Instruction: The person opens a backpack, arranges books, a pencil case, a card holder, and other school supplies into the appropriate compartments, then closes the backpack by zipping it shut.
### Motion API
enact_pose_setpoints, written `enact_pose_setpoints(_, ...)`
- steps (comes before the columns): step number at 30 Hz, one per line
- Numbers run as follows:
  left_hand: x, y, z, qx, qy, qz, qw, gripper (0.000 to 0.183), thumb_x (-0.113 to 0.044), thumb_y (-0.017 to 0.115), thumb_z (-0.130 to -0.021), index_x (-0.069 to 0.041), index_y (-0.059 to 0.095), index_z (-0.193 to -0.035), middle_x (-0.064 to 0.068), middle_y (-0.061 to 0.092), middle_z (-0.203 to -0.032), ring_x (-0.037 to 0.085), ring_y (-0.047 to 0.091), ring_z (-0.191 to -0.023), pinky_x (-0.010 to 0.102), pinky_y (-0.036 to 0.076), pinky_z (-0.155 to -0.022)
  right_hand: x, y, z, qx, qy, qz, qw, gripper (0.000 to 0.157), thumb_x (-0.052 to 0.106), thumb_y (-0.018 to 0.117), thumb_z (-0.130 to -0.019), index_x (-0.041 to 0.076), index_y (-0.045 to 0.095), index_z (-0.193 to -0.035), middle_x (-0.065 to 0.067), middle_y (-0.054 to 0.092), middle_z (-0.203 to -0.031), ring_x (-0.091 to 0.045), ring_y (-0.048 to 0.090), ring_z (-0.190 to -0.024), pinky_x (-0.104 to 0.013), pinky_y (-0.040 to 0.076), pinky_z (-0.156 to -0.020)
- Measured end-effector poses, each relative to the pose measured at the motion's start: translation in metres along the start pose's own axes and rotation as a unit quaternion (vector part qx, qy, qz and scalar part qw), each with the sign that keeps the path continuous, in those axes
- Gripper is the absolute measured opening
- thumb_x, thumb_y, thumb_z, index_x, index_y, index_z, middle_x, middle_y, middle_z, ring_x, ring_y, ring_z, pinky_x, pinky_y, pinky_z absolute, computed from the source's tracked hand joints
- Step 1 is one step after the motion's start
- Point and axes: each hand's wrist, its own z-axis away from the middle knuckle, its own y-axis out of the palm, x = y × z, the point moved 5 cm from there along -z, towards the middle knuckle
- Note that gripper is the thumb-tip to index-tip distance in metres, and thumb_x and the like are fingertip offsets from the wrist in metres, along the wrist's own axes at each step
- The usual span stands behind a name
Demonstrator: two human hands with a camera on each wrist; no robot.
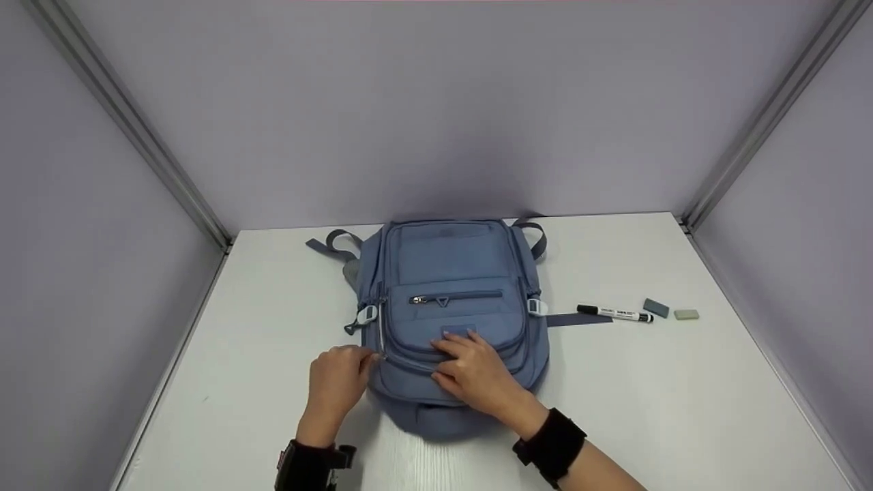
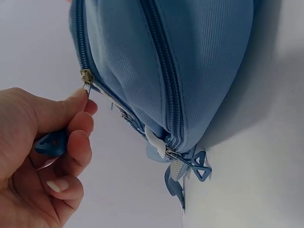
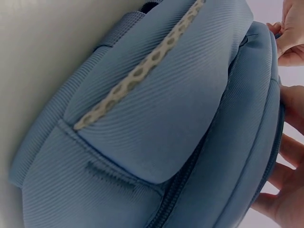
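Observation:
A blue backpack [image 1: 447,259] lies on the white table with its zipped front facing up. At its left side, my left hand [image 1: 337,378] pinches a zipper pull between thumb and index finger. In the left wrist view the metal slider [image 2: 87,77] sits just above the thumb tip, and the pull's blue triangular end [image 2: 51,144] hangs within the fingers. A second zipper with triangular pulls [image 2: 202,166] runs lower on the bag. My right hand [image 1: 477,375] rests on the lower front pocket, fingers spread; the right wrist view shows its fingertips against the bag's front edge.
To the right of the bag lie a black-and-white marker [image 1: 617,314], a small blue-grey block [image 1: 656,307] and a pale green block [image 1: 686,314]. A flat strap [image 1: 580,320] extends toward the marker. Grey panels [image 1: 450,109] enclose the table's back and sides.

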Motion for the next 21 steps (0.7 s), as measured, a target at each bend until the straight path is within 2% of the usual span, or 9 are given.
enact_pose_setpoints(6, 0.005, 0.006, -0.006, -0.031, 0.010, -0.032, 0.9989, 0.021, -0.011, 0.082, -0.077, -0.009, 0.067, -0.063, 0.004, 0.060, -0.056, 0.025, 0.056, -0.046, 0.041, 0.042, -0.040, 0.000, 0.000, 0.001, -0.002, -0.002, -0.001, 1.000, 0.013, 0.024, 0.076, -0.086, 0.013, 0.079, -0.079, -0.010, 0.067, -0.120, -0.032, 0.062, -0.114, -0.060, 0.046, -0.091)
enact_pose_setpoints(12, 0.011, 0.020, -0.014, -0.048, 0.032, -0.050, 0.9971, 0.027, -0.008, 0.079, -0.078, -0.007, 0.059, -0.060, 0.009, 0.057, -0.054, 0.031, 0.055, -0.044, 0.045, 0.042, -0.040, 0.001, 0.000, 0.001, 0.003, -0.008, 0.003, 1.000, 0.014, 0.024, 0.076, -0.086, 0.012, 0.079, -0.079, -0.010, 0.067, -0.119, -0.032, 0.062, -0.112, -0.061, 0.046, -0.091)
enact_pose_setpoints(15, 0.015, 0.027, -0.019, -0.049, 0.032, -0.051, 0.9970, 0.030, -0.005, 0.076, -0.080, -0.007, 0.055, -0.059, 0.011, 0.057, -0.054, 0.031, 0.055, -0.044, 0.045, 0.043, -0.040, 0.001, 0.001, 0.001, 0.011, -0.010, 0.000, 1.000, 0.015, 0.023, 0.076, -0.087, 0.012, 0.079, -0.078, -0.011, 0.067, -0.120, -0.033, 0.062, -0.113, -0.061, 0.046, -0.091)
enact_pose_setpoints(21, 0.024, 0.037, -0.031, -0.056, 0.018, -0.051, 0.9969, 0.027, -0.003, 0.074, -0.081, -0.002, 0.058, -0.060, 0.013, 0.058, -0.055, 0.032, 0.057, -0.046, 0.045, 0.044, -0.041, 0.002, 0.000, 0.002, 0.019, -0.015, -0.010, 1.000, 0.017, 0.022, 0.076, -0.087, 0.010, 0.078, -0.074, -0.012, 0.066, -0.120, -0.034, 0.062, -0.113, -0.062, 0.045, -0.092)
